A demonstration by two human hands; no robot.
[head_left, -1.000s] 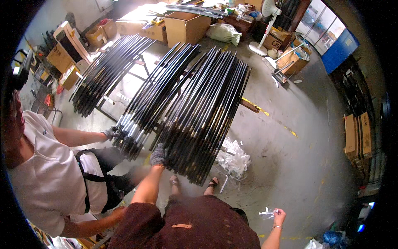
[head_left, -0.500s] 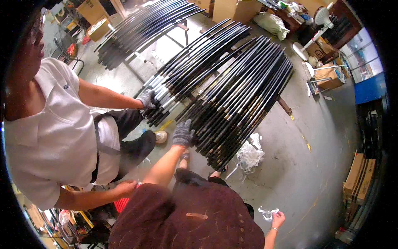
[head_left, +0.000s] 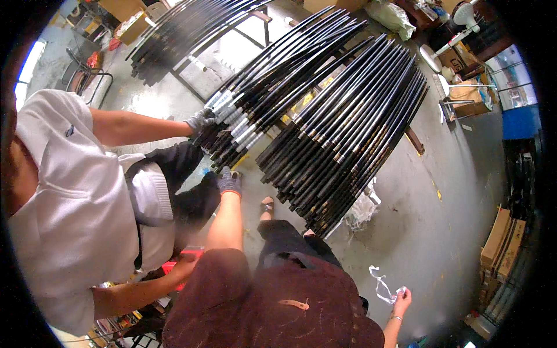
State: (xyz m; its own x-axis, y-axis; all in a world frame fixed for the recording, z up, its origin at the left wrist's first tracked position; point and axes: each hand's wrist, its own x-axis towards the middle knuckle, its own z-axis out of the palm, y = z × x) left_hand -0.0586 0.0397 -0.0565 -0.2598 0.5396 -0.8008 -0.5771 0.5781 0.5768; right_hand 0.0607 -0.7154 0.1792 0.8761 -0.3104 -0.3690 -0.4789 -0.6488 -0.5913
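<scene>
Grey floor (head_left: 452,232) stretches beneath a metal rack (head_left: 415,142), which carries black rods (head_left: 342,145), ends toward its near edge. The gloved left hand (head_left: 230,182) is near those ends, its finger spread unclear; the bare right hand (head_left: 402,299), well apart, pinches a white strip (head_left: 389,300).

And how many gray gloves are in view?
2: one glove on the camera wearer's left hand, near the middle rods; the other glove on the co-worker's hand at those rods' ends. Others may be hidden.
</scene>
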